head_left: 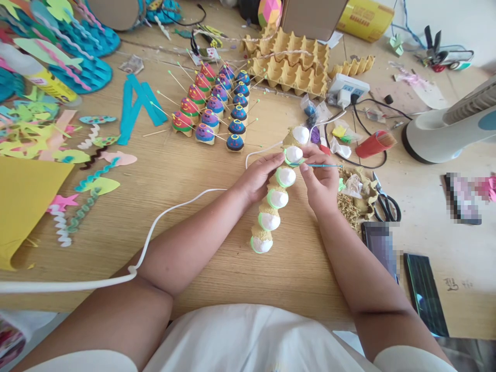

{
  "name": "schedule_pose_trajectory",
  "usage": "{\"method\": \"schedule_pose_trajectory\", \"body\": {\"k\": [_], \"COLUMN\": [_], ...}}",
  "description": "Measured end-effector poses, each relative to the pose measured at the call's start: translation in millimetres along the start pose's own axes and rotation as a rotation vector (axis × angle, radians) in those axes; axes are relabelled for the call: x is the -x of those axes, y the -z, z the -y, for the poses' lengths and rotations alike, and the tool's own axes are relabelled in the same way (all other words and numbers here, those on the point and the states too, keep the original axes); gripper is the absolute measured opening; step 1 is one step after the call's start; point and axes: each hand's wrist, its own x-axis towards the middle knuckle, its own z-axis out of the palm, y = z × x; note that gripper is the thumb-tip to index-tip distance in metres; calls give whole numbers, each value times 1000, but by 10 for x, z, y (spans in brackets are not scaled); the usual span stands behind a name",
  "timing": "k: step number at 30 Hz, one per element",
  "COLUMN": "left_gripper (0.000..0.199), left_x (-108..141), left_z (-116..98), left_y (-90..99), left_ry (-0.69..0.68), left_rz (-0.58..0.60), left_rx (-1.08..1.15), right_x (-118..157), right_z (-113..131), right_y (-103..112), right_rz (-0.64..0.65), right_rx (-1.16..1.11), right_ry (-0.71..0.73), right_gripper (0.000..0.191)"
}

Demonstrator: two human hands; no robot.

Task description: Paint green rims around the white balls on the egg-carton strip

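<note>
Your left hand [260, 180] pinches the carton strip [278, 199], probably light and crushable, so grip its sides gently; your right hand [324, 182] holds a blue stick [324, 165].

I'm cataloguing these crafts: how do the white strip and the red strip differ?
The white strip has white domes, mostly edged in light green; the red strip has red domes with green on them.
Thin pale-tipped sticks poke out from the red strip; none show on the white strip.
The left hand holds the white strip, while the red strip stands untouched on the table.
Both are single rows of domes.
</note>
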Motion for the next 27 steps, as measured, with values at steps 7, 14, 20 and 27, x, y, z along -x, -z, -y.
{"method": "schedule_pose_trajectory", "body": {"k": [7,14,20,27], "left_gripper": [16,13,14,15], "left_x": [2,1,1,7], "left_z": [-2,-6,-5,-15], "left_y": [-5,1,0,-20], "left_ry": [-31,-36,-38,-31], "left_rz": [9,24,9,-10], "left_rx": [9,33,30,5], "right_x": [-13,0,11,15], "right_z": [-24,-48,-50,-52], "right_y": [14,9,2,10], "right_rz": [37,34,37,44], "right_rx": [-59,-129,-116,-34], "right_ry": [21,22,-5,16], "right_gripper": [22,16,20,16]}}
